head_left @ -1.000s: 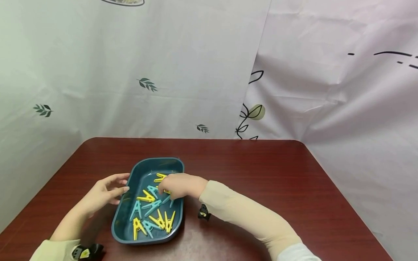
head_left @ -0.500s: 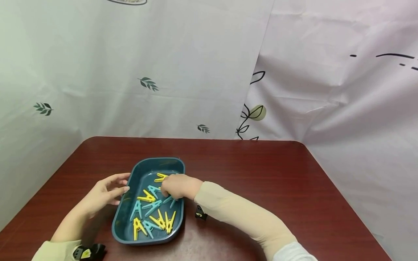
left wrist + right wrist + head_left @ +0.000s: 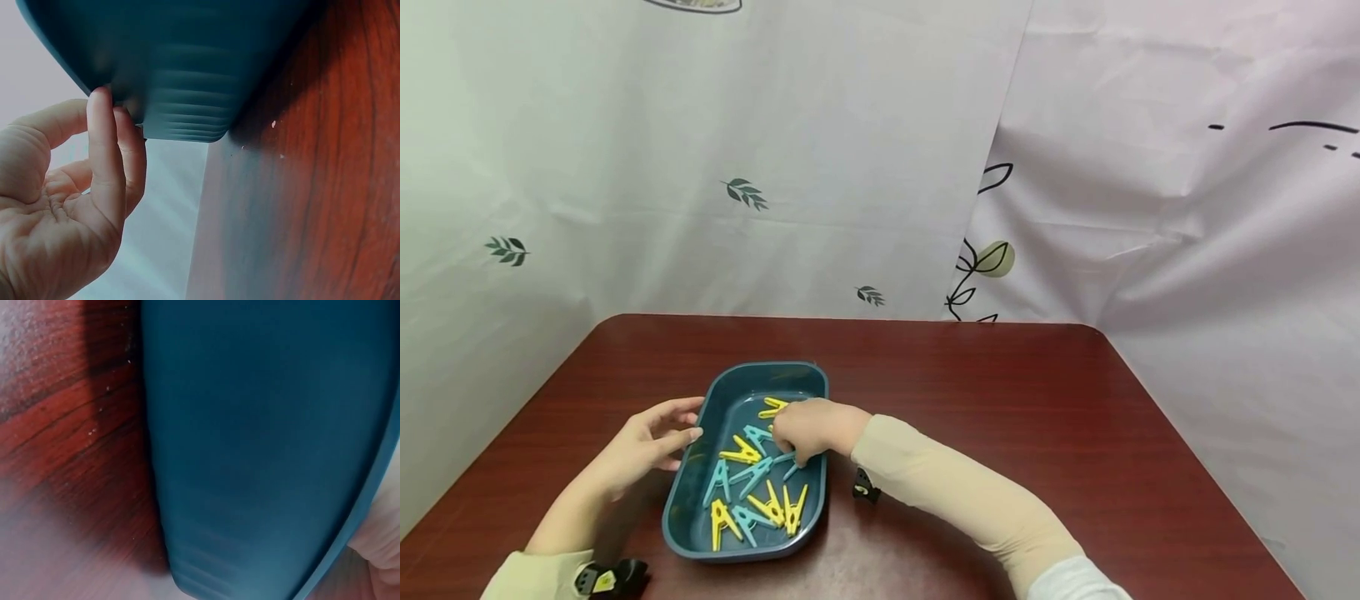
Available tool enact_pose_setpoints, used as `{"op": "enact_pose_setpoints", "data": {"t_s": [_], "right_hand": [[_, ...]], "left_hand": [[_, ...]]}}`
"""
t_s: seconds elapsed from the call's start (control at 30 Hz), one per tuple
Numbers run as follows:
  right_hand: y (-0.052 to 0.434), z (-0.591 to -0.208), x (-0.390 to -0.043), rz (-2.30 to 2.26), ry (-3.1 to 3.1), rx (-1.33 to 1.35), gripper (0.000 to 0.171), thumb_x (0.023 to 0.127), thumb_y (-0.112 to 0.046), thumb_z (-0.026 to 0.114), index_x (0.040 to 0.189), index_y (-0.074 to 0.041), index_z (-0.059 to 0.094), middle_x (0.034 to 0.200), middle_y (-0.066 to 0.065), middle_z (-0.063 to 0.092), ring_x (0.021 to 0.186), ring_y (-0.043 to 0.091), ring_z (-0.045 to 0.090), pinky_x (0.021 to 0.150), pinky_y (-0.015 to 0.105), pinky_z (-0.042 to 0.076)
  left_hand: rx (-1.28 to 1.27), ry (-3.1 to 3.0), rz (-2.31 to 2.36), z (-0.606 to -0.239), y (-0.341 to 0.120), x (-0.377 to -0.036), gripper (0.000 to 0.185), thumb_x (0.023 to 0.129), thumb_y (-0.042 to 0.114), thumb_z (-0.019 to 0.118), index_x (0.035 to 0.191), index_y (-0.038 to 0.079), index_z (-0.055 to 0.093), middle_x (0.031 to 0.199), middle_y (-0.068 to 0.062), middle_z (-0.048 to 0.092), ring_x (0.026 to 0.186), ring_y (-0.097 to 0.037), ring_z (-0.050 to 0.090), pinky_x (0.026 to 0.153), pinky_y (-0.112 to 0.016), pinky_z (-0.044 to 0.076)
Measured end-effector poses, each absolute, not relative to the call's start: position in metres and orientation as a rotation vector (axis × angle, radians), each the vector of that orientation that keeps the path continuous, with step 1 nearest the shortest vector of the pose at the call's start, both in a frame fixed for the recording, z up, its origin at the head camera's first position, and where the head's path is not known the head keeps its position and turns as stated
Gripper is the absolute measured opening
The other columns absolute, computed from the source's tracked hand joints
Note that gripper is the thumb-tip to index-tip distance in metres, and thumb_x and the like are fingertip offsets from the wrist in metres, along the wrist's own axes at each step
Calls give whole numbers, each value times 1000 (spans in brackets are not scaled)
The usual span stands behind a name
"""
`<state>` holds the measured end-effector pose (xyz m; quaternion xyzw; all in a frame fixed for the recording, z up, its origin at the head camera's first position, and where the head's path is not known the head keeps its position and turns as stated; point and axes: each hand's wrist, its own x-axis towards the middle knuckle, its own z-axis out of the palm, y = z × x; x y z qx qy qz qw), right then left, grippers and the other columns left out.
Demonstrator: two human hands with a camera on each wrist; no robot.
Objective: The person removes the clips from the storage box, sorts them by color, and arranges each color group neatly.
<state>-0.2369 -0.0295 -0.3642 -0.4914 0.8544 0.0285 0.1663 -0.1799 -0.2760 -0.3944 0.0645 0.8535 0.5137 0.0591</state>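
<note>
The left hand [image 3: 643, 446], fingers [image 3: 103, 147] straight, steadies the outer left wall of the tray [image 3: 694, 468] on the worktop [image 3: 1000, 417]. The right hand [image 3: 808, 427] reaches into the tray, fingers curled down among the pegs [image 3: 748, 492]; whether they pinch one cannot be told. Judged step: picking a peg; a firm pinch and clean lift are needed next.

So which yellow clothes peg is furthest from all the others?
The yellow peg at the tray's far end, just beyond the right hand; the other yellow ones lie nearer the person.
</note>
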Motion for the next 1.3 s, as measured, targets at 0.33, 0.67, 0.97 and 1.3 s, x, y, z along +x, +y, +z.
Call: {"op": "enact_pose_setpoints", "data": {"t_s": [0.33, 0.67, 0.97, 1.3], "right_hand": [[-33, -366, -227, 291, 2481, -1515, 39, 90, -12, 61, 63, -19, 34, 62, -4, 23, 59, 10, 20, 55, 21, 20], [-31, -367, -229, 129, 2412, -1549, 12, 87, -11, 65, 82, -17, 57, 74, -6, 47, 66, 6, 36, 60, 16, 29], [-22, -363, -231, -166, 2316, -1623, 26, 90, -10, 63, 116, -10, 67, 114, 0, 66, 105, 6, 58, 86, 10, 43], [2, -345, -224, -787, 2407, -1565, 20, 89, -10, 66, 109, -8, 69, 105, 3, 65, 89, 7, 56, 77, 10, 43]], "left_hand": [[207, 2601, 1545, -395, -276, -180, 57, 95, 19, 59, 141, -3, 36, 113, -20, 50, 83, -8, 62, 65, -33, 57], [204, 2618, 1519, -394, -274, -179, 57, 95, 21, 58, 142, -2, 36, 114, -20, 50, 84, -10, 61, 64, -32, 56], [228, 2613, 1545, -396, -275, -178, 56, 95, 19, 58, 141, -3, 36, 102, -11, 50, 82, -4, 55, 62, -32, 56], [235, 2609, 1554, -395, -275, -177, 56, 95, 19, 58, 141, -3, 35, 103, -12, 49, 82, -5, 56, 61, -32, 56]]}}
